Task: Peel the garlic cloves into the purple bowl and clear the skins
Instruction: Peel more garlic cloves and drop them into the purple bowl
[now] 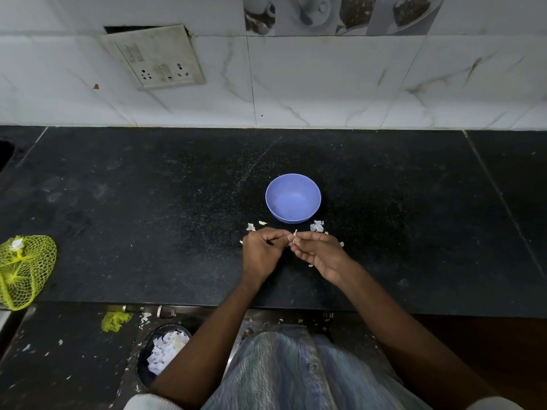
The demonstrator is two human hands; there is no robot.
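Nearest, a bin [165, 350] on the floor holds white scraps. Above the black counter [148, 202], the left hand [262, 251] and right hand [318, 251] meet, fingers curled, pinching a small pale garlic clove [294, 234] between them. Papery white skins [317, 226] lie around. Just beyond sits the purple bowl [293, 198], apparently empty.

There is one purple bowl [293, 198] in the middle of the frame. Two hands are below it: one left hand [262, 252] and one right hand [318, 253]. One yellow net bag [25, 270] lies at the left edge. One bin [162, 352] stands at the bottom left. One socket plate [154, 56] is on the wall at the upper left.
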